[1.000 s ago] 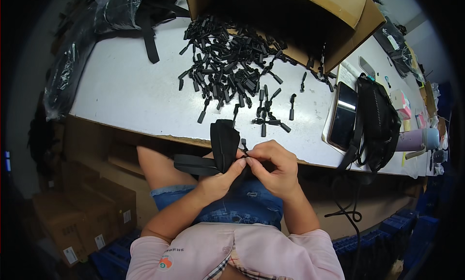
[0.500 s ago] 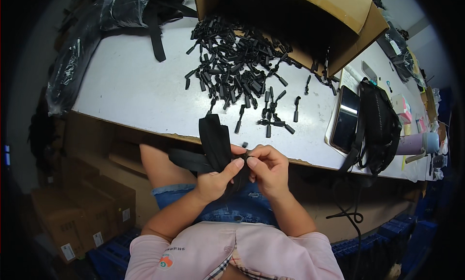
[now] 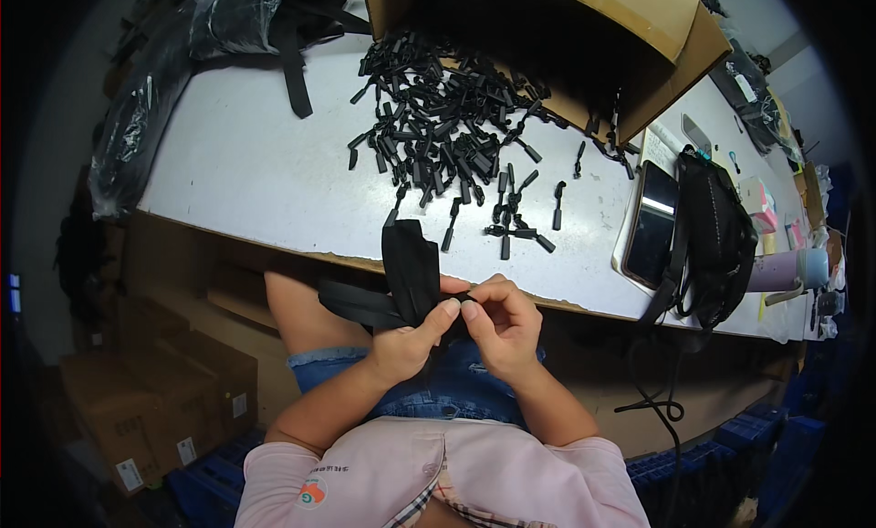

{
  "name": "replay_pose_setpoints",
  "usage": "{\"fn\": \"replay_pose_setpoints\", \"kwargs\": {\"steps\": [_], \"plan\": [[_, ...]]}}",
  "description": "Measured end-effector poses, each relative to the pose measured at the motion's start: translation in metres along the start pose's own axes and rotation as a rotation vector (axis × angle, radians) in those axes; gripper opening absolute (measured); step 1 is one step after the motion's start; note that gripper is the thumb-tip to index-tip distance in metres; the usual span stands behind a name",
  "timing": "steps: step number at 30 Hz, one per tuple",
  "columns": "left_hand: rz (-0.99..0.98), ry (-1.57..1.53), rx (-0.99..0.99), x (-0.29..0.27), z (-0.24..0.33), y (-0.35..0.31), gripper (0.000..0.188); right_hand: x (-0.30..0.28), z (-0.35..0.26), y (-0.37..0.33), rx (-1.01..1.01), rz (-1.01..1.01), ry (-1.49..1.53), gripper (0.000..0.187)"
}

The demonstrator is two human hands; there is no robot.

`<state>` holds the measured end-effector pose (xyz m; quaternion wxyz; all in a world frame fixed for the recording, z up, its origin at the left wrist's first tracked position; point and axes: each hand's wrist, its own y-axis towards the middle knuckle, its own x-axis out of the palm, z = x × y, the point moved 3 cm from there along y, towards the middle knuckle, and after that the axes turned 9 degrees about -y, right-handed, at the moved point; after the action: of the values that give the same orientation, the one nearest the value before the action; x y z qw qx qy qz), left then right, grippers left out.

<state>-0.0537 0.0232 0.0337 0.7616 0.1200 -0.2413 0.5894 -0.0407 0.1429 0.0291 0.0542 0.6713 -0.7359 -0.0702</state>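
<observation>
A folded bundle of black zipper tape (image 3: 411,268) rises above my left hand (image 3: 410,343), and another fold sticks out to the left. My left hand is closed round the base of the bundle, thumb on top. My right hand (image 3: 507,330) pinches the tape's end between thumb and forefinger, its thumb almost touching the left one. Whatever small part lies between the fingertips is hidden. Both hands are above my lap, just short of the table edge. Beyond them, many loose black zipper pulls (image 3: 447,131) lie heaped on the white table (image 3: 255,154).
An open cardboard box (image 3: 630,17) lies behind the heap. To the right are a dark phone (image 3: 651,222), a black bag (image 3: 716,240) with a hanging cord, and a lilac bottle (image 3: 780,271). Plastic-wrapped black goods (image 3: 146,126) lie left. Cartons (image 3: 160,396) stand below.
The fingertips have drawn closer together over the tape's end. A small dark piece that showed above them is out of sight. The upright tape bundle has shifted slightly right.
</observation>
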Motion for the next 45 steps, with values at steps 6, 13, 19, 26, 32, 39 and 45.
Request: {"fn": "replay_pose_setpoints", "kwargs": {"steps": [6, 13, 19, 26, 32, 39, 45], "plan": [[-0.035, 0.046, -0.007, 0.0, 0.004, 0.001, 0.018, -0.005, 0.008, -0.004, 0.127, -0.137, 0.068, 0.007], [-0.073, 0.051, -0.143, -0.007, 0.011, 0.002, 0.014, -0.002, 0.003, -0.007, -0.008, -0.018, -0.025, 0.007], [-0.07, 0.128, 0.013, -0.008, 0.006, 0.001, 0.013, -0.004, 0.0, 0.008, 0.121, -0.216, 0.016, 0.009], [0.062, 0.196, 0.003, -0.021, 0.005, 0.004, 0.014, 0.006, -0.011, 0.005, -0.205, -0.234, -0.506, 0.016], [-0.176, 0.377, 0.079, -0.017, 0.0, 0.003, 0.016, 0.01, -0.025, 0.016, -0.431, -0.131, -0.545, 0.017], [-0.1, 0.091, -0.143, -0.018, -0.008, -0.006, 0.022, 0.003, -0.022, 0.008, -0.256, -0.107, -0.292, 0.017], [-0.258, 0.334, -0.061, -0.015, -0.008, 0.001, 0.02, 0.002, -0.015, 0.008, -0.33, -0.157, -0.377, 0.022]]}}
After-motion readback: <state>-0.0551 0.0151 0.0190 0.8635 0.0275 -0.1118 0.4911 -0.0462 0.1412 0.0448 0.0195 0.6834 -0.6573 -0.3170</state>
